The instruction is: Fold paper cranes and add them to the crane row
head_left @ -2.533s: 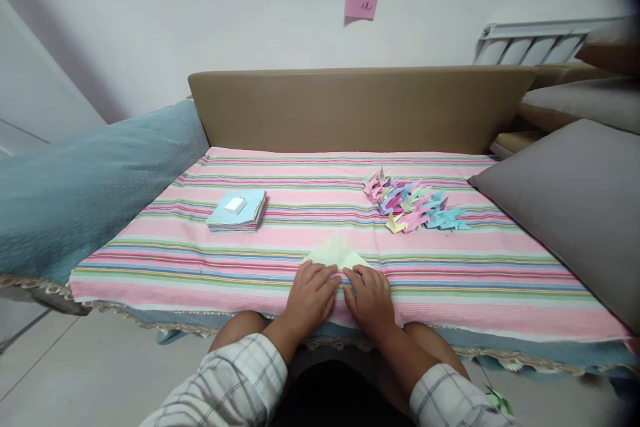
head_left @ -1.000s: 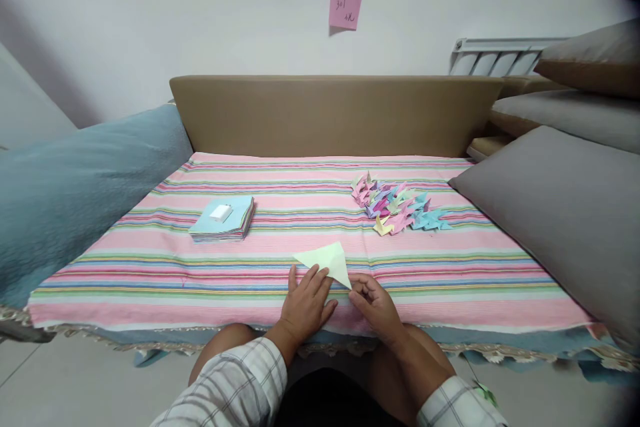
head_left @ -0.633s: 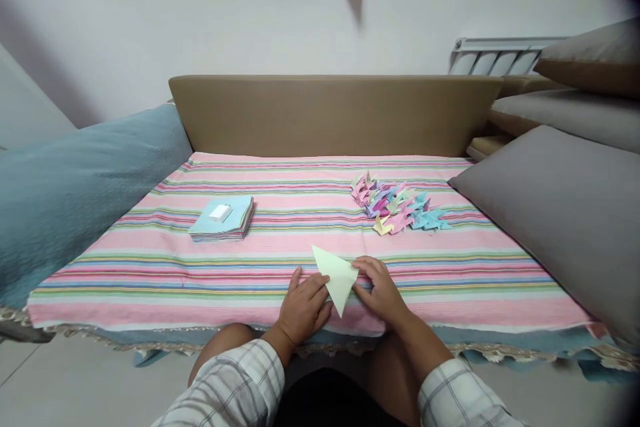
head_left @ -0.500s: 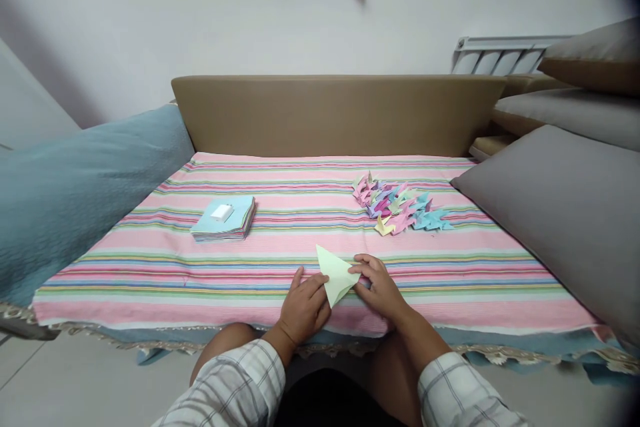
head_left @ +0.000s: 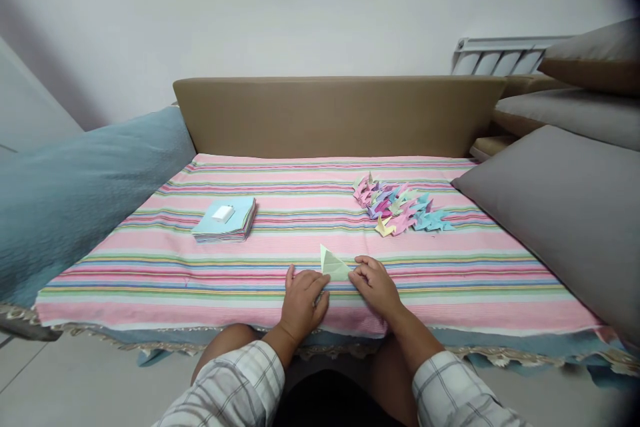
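Observation:
A small pale green sheet of origami paper, folded to a triangular shape with one flap raised, lies on the striped cloth between my hands. My left hand presses its left lower corner down with the fingertips; the thumb sits lower on the cloth and the little finger stretches outward. At the right corner, my right hand pinches the paper between thumb and fingers. Parts of the paper's lower edge are covered by fingertips. Beyond my right hand lies a pile of folded paper cranes in pink, purple, blue, green and yellow.
A stack of coloured square paper with a small white block on top lies at left. The striped cloth covers the seat. A brown backrest, blue bolster and grey cushions border it.
The paper was turned between my hands. Its lower point, directed toward me half a second ago, has folded up and away, leaving a raised flap. The cranes and paper stack stay put.

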Demonstrator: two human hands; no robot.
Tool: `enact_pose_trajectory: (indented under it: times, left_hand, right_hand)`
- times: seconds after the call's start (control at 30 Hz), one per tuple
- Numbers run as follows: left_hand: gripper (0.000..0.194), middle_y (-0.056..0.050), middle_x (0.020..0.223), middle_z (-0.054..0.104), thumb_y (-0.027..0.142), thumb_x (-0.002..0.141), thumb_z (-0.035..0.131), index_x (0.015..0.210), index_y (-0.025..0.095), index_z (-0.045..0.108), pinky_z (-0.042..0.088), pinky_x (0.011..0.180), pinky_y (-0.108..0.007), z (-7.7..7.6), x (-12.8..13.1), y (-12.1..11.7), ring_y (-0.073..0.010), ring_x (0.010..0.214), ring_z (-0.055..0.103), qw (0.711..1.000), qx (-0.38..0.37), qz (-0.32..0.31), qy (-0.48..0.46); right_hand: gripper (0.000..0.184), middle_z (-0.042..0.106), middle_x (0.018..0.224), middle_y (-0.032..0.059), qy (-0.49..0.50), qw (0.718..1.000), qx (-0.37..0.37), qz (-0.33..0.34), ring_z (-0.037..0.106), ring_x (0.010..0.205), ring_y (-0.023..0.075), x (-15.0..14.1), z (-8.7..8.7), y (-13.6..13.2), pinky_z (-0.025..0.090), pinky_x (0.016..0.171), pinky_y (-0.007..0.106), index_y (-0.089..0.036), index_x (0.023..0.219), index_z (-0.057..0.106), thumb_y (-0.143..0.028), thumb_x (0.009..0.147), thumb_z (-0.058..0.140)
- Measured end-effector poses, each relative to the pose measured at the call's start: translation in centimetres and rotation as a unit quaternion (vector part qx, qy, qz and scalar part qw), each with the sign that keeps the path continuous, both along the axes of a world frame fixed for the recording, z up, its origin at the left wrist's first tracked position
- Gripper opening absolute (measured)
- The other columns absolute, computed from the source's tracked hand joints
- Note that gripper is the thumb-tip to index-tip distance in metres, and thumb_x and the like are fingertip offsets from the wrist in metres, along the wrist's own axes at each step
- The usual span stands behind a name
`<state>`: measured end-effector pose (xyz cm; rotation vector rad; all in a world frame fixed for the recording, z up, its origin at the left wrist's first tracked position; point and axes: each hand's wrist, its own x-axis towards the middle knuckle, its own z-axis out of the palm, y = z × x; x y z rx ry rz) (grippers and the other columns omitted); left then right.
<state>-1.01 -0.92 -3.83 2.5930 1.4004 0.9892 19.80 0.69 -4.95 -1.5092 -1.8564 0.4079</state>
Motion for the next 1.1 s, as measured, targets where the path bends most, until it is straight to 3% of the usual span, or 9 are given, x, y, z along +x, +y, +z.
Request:
enact_pose_trajectory:
  times: [0.4,0.6,0.7,0.83,1.1]
  left_hand:
    - [0.021,-0.005,0.09,0.064,0.025,0.083,0.05,0.099,0.025,0.064,0.023,0.103,-0.054,-0.1,0.3,0.1,-0.0218,0.093,0.056,0.999,0.008,0.046,0.005]
    - [0.025,-0.006,0.12,0.059,0.028,0.085,0.049,0.106,0.025,0.062,0.022,0.106,-0.049,-0.6,0.3,0.0,-0.023,0.111,0.049,0.995,0.048,0.052,0.064]
    - [0.038,-0.004,0.132,0.052,0.04,0.086,0.047,0.121,0.028,0.054,0.017,0.108,-0.05,-0.9,0.4,0.1,-0.0253,0.122,0.042,0.991,0.065,0.016,0.12]
    - [0.052,-0.003,0.138,0.046,0.053,0.084,0.044,0.13,0.03,0.044,0.012,0.109,-0.051,-1.0,0.6,0.2,-0.0264,0.129,0.035,0.983,0.057,0.001,0.174]
    - [0.05,-0.003,0.14,0.044,0.052,0.085,0.043,0.13,0.03,0.045,0.018,0.108,-0.048,-0.5,0.8,-0.1,-0.0256,0.127,0.037,0.987,-0.01,0.004,0.16]
  right_hand:
    - [0.027,0.059,0.103,0.0049,-0.01,0.999,-0.004,-0.048,0.051,0.097,0.0213,-0.9,-0.1,0.4,0.042,0.083,0.036,-0.021,0.064,0.055,-0.038,0.084,0.049]
    - [0.027,0.059,0.104,0.0049,-0.023,0.998,-0.012,-0.06,0.05,0.098,0.0213,-1.2,0.1,0.4,0.041,0.085,0.035,-0.021,0.063,0.053,-0.039,0.084,0.049]
    - [0.027,0.058,0.105,0.0053,-0.026,0.998,-0.017,-0.062,0.05,0.098,0.0218,-1.2,0.2,0.4,0.04,0.085,0.035,-0.021,0.063,0.052,-0.039,0.084,0.049]
    - [0.027,0.058,0.105,0.005,-0.026,0.997,-0.016,-0.065,0.05,0.098,0.0219,-1.2,0.1,0.5,0.04,0.085,0.035,-0.021,0.062,0.052,-0.039,0.083,0.05]
    - [0.026,0.06,0.102,0.0044,-0.026,0.997,-0.006,-0.07,0.051,0.095,0.0211,-1.2,-0.1,0.5,0.041,0.082,0.034,-0.021,0.061,0.052,-0.038,0.082,0.051]
